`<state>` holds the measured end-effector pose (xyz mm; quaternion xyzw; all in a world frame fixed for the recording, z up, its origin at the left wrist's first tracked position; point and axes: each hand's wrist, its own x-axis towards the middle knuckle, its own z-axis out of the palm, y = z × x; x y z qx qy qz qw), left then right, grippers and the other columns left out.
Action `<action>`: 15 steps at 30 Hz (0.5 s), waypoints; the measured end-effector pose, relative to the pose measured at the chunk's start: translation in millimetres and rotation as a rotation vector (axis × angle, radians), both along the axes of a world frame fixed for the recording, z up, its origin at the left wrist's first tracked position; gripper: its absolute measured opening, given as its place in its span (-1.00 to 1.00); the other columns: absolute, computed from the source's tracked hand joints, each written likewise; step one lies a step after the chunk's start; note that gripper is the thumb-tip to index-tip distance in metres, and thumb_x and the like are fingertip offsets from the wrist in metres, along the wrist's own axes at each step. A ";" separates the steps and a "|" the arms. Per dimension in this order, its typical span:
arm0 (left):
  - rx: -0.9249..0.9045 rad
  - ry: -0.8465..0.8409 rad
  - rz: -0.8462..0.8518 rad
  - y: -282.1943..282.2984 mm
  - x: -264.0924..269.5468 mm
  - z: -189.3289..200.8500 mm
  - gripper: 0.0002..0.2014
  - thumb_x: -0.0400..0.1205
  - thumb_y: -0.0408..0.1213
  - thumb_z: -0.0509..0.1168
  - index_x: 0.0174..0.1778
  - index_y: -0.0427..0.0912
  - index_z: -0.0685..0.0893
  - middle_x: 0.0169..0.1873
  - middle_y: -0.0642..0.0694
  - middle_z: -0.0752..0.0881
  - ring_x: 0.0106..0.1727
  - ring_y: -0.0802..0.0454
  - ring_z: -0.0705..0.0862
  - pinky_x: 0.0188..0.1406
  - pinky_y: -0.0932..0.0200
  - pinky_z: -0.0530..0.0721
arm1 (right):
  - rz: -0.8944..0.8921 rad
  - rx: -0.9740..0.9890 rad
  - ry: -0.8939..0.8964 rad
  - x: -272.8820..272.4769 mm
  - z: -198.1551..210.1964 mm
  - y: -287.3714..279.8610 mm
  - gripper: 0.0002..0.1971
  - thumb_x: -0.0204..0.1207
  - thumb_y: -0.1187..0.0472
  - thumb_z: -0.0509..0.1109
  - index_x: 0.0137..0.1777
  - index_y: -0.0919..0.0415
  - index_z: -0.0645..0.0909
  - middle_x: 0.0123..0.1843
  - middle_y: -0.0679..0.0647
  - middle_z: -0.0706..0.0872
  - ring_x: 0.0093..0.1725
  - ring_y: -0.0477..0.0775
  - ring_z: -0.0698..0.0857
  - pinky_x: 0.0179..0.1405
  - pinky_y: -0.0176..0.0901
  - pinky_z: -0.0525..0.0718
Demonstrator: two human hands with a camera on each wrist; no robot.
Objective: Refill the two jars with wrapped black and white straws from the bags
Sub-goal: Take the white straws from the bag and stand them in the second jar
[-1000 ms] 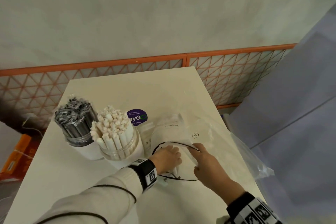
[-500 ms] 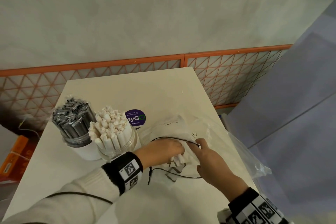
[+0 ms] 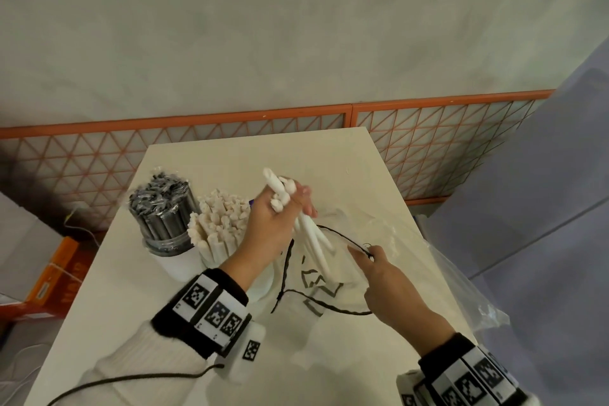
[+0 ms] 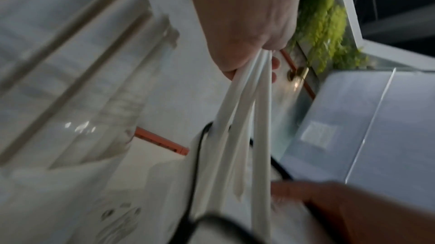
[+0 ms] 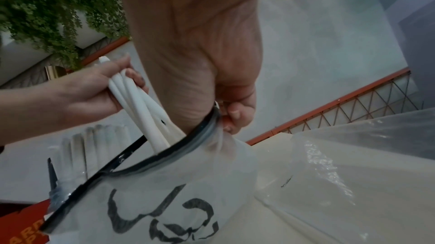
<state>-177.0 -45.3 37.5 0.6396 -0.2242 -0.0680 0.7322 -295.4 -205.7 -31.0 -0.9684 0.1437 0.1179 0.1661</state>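
The left hand [image 3: 273, 224] is raised above the worktop [image 3: 230, 158], its fingers curled round a bunch of white straws [image 3: 309, 234]. The straws' upper ends stick out past the fingers; their lower ends reach down into the mouth of the bag [image 3: 329, 293] below. The right hand [image 3: 392, 283], low and to the right of the left one, pinches the bag's black-edged rim [image 5: 164, 152] between thumb and fingers and holds the mouth wide. The two hands are apart, with the straws slanting between them. Just left of the left hand stands the white jar [image 3: 219, 229], packed with white straws and touching the black jar [image 3: 164, 211] beyond it. A second, clear bag [image 3: 461, 280] lies on the worktop to the right of the right hand.
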 end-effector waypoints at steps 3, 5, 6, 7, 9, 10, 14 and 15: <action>-0.109 -0.015 0.066 13.6 3.8 31.2 -0.85 0.57 -0.13 0.33 -0.26 -0.09 0.57 -0.47 -0.06 0.63 -0.38 -0.10 0.65 -0.16 -0.08 0.68 | 0.022 0.008 -0.025 -0.3 6.4 3.8 -0.32 0.55 0.36 0.24 0.61 -0.15 0.18 0.56 0.05 0.20 -0.24 -0.03 0.51 -0.45 -0.48 0.35; -0.157 -0.028 0.136 22.9 6.7 51.6 -0.84 0.53 -0.08 0.37 -0.25 -0.06 0.58 -0.49 -0.04 0.63 -0.44 -0.05 0.63 -0.26 -0.01 0.67 | 0.038 0.007 -0.055 -0.9 14.5 6.6 -0.46 0.57 0.20 0.32 0.51 -0.20 0.36 0.54 0.01 0.25 -0.18 -0.07 0.53 -0.34 -0.54 0.40; -0.184 -0.026 0.171 28.2 8.3 61.5 -0.82 0.50 -0.07 0.38 -0.23 -0.08 0.58 -0.51 -0.02 0.63 -0.47 -0.03 0.62 -0.31 0.05 0.65 | 0.041 0.006 -0.075 -0.7 18.1 8.4 -0.55 0.55 0.08 0.37 0.43 -0.21 0.46 0.54 -0.01 0.28 -0.03 -0.06 0.57 -0.13 -0.46 0.50; -0.204 -0.022 0.200 33.7 10.1 70.1 -0.80 0.47 -0.06 0.39 -0.21 -0.11 0.58 -0.52 -0.01 0.64 -0.50 0.00 0.62 -0.35 0.09 0.64 | 0.041 0.000 -0.106 0.0 20.9 10.2 -0.61 0.50 -0.03 0.41 0.34 -0.21 0.55 0.54 -0.01 0.32 0.18 -0.03 0.57 0.13 -0.31 0.54; -0.210 -0.018 0.229 45.6 11.8 84.7 -0.76 0.44 -0.06 0.41 -0.21 -0.17 0.60 -0.53 0.01 0.65 -0.51 0.02 0.64 -0.38 0.14 0.65 | 0.047 -0.006 -0.224 3.7 29.0 16.4 -0.66 0.39 -0.17 0.47 0.17 -0.20 0.67 0.51 -0.01 0.40 0.44 0.03 0.44 0.42 -0.07 0.42; -0.204 -0.019 0.223 51.1 11.4 90.3 -0.75 0.44 -0.08 0.42 -0.20 -0.19 0.61 -0.53 0.01 0.65 -0.50 0.02 0.66 -0.37 0.14 0.66 | 0.049 0.029 -0.309 6.3 36.5 21.5 -0.64 0.35 -0.22 0.49 0.13 -0.18 0.67 0.49 -0.02 0.43 0.47 0.03 0.41 0.45 -0.02 0.41; -0.097 -0.027 0.130 67.3 2.9 100.7 -0.79 0.43 -0.12 0.43 -0.26 -0.19 0.63 -0.51 -0.05 0.70 -0.39 -0.09 0.75 -0.27 0.05 0.73 | 0.153 0.511 -0.460 23.6 82.2 53.1 -0.21 0.19 -0.36 0.44 0.44 -0.15 0.42 0.46 -0.20 0.43 0.45 -0.21 0.41 0.48 -0.15 0.43; -0.054 -0.041 0.107 70.1 -0.2 101.3 -0.79 0.42 -0.11 0.43 -0.26 -0.19 0.64 -0.49 -0.07 0.72 -0.35 -0.12 0.76 -0.21 -0.01 0.75 | 0.204 0.640 -0.416 29.0 93.3 61.7 -0.11 0.17 -0.35 0.47 0.53 -0.15 0.31 0.46 -0.25 0.43 0.44 -0.28 0.41 0.49 -0.18 0.41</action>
